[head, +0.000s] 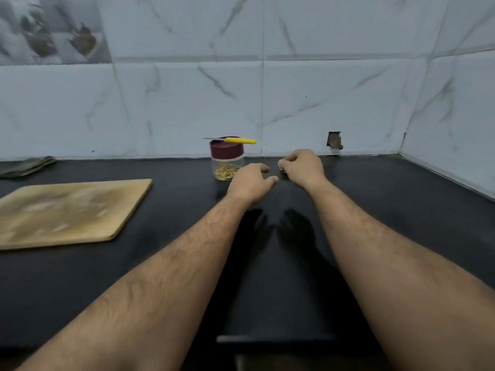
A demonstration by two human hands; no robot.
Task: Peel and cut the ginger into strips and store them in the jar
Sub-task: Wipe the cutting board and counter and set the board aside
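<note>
A clear jar [227, 167] with a maroon lid [226, 149] stands at the back of the black counter [375, 204], with pale ginger strips [224, 173] at its bottom. A yellow-handled knife [239, 140] lies flat across the lid. My left hand [251, 183] is palm down just right of the jar, fingers loosely bent, holding nothing. My right hand [302, 166] is beside it, close to the wall, its fingers curled round a small greyish scrap [283, 171] that is too small to identify.
A worn wooden cutting board [67, 210] lies on the left of the counter. A folded cloth [29, 166] sits at the far left by the tiled wall. The wall turns a corner at the right. A chipped hole [334, 140] marks the tiles.
</note>
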